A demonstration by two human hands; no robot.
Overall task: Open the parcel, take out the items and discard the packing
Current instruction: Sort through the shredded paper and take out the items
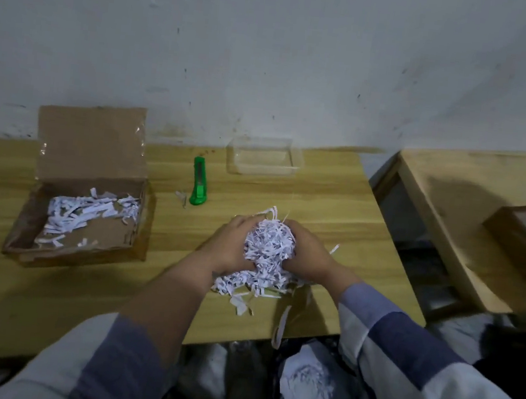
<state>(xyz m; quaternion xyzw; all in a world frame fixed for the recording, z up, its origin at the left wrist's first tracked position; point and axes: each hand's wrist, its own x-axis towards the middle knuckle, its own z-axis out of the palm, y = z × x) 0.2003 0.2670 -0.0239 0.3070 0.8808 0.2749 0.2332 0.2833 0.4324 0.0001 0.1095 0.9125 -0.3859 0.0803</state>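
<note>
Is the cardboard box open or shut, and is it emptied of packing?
Open, not emptied. The cardboard box has its lid flap standing up at the back, and shredded paper lies across its floor, part of which is bare.

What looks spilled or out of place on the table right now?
Loose white paper shreds have spilled from the bundle at the wooden table's near edge, and one strip dangles over it. More shreds remain in the open cardboard box.

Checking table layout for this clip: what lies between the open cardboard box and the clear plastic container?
In the head view, a green utility knife lies on the wooden table between the open cardboard box and the clear plastic container, with small paper scraps beside it.
</note>
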